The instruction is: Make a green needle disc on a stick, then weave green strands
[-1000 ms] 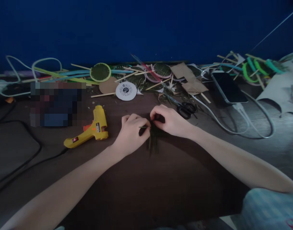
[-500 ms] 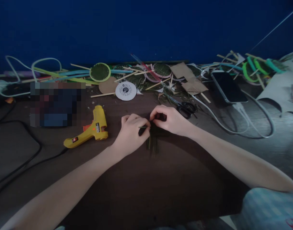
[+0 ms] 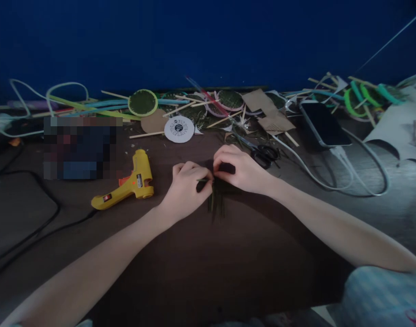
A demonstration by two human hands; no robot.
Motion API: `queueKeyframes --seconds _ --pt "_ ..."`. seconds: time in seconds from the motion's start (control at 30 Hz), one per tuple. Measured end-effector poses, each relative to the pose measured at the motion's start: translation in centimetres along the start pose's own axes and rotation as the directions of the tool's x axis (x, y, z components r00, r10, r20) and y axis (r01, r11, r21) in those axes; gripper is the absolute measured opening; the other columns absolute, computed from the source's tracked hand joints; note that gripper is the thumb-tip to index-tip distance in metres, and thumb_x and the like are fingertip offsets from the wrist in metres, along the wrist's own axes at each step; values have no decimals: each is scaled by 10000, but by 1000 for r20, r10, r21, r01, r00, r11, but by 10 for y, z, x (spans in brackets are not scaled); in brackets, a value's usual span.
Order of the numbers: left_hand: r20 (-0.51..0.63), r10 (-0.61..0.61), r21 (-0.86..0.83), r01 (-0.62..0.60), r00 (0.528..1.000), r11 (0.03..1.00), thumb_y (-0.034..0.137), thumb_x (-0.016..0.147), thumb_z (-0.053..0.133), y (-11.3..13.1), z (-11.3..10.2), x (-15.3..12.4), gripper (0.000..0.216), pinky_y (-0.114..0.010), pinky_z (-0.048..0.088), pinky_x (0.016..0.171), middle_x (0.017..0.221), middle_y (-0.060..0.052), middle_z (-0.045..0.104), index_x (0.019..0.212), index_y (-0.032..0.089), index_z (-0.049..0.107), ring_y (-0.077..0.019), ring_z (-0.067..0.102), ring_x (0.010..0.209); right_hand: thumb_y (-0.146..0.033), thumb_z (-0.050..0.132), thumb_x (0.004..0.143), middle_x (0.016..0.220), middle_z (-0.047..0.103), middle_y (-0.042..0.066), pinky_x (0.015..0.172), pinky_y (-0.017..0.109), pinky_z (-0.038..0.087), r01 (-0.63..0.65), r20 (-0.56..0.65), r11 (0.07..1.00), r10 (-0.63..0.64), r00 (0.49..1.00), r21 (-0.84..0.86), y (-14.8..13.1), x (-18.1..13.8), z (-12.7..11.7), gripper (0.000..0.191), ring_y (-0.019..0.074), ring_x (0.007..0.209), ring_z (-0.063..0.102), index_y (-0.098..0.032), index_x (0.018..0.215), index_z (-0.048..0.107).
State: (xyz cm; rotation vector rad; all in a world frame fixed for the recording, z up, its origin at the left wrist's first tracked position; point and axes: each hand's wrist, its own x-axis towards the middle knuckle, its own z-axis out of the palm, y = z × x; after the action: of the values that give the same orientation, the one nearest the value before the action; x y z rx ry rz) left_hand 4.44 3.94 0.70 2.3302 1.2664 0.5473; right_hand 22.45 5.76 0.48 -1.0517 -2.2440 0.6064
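Thin green leaf strips (image 3: 217,206) lie crossed on the dark brown table, mostly covered by my fingers, with their loose ends pointing toward me. My left hand (image 3: 190,185) is closed on them, thumb against forefinger, and one short strip shows in the gap between. Just right of it, my right hand (image 3: 237,167) pinches at the same strips with thumb and forefinger; its fingertips nearly touch the left ones. Exactly how the strips cross is too dark to make out. A yellow glue gun (image 3: 136,179) rests left of my left hand, and black-handled scissors (image 3: 265,155) lie behind my right wrist.
Along the blue wall sit round green pieces with coloured rims (image 3: 143,102), wooden sticks (image 3: 146,135), a white printed disc (image 3: 179,129) and cardboard pieces (image 3: 276,122). A phone (image 3: 325,123) with a white cable (image 3: 381,179) lies to the right. Black cords (image 3: 56,222) run at left.
My right hand's fingers have shifted slightly, the knuckles rising a little and the gap between thumb and forefinger widening. My left hand keeps its place on the strips.
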Motion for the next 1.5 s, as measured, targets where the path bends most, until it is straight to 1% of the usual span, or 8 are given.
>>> queueKeyframes --seconds 0.1,0.23,0.47,0.73,0.97,1.07,1.27,1.5 --pt "-6 3 -6 -3 1000 1000 173 779 497 -1 1 0 97 -383 321 885 819 2 634 741 207 580 -187 548 893 -160 590 763 805 595 27 771 329 393 -60 39 997 57 998 54 -2 0 -7 69 166 804 519 -182 704 562" --pt "-19 2 -15 -2 1000 1000 164 770 506 -2 1 0 92 -379 318 890 814 3 634 760 204 588 -184 549 895 -201 618 754 778 596 6 733 309 409 -114 215 986 85 973 125 -4 0 -19 30 148 767 539 -192 727 607" --pt "-4 4 -37 -4 1000 999 147 761 497 -3 1 0 119 -388 303 901 832 5 650 766 206 600 -184 547 900 -219 624 769 785 590 18 762 334 417 -50 345 992 8 939 112 -13 0 -23 36 162 806 533 -202 744 642" --pt "13 64 27 -64 998 998 169 714 549 -4 2 -2 59 -407 294 897 851 -13 640 756 202 571 -223 521 945 -209 611 787 994 493 48 841 375 388 118 219 992 -124 968 40 -19 -2 -20 104 188 934 455 -209 687 639" --pt "14 83 59 -84 996 995 172 748 507 -4 1 -3 79 -392 296 895 868 -14 638 803 193 559 -211 516 929 -175 602 789 880 534 46 765 325 395 122 109 992 -122 986 12 -14 -1 -18 63 163 834 488 -179 728 618" --pt "13 84 63 -85 996 994 174 754 523 -4 1 -3 83 -392 294 900 882 -7 641 830 196 547 -209 514 933 -159 594 789 761 584 11 718 288 391 56 83 998 -58 995 22 -13 -1 -18 60 138 750 510 -173 731 594" --pt "-41 34 -13 -35 999 999 139 729 590 -4 4 -3 251 -386 293 920 885 11 627 922 201 443 -184 533 925 -163 577 767 677 586 -19 600 242 368 -234 92 966 224 970 111 -9 -1 -11 22 105 622 516 -169 749 568" --pt "-54 73 28 -72 996 997 158 736 617 -6 7 -3 224 -372 322 894 884 14 600 875 207 448 -181 524 898 -186 594 747 700 551 -17 568 232 328 -250 50 968 250 967 -10 -1 -2 -1 67 95 611 468 -175 805 563"
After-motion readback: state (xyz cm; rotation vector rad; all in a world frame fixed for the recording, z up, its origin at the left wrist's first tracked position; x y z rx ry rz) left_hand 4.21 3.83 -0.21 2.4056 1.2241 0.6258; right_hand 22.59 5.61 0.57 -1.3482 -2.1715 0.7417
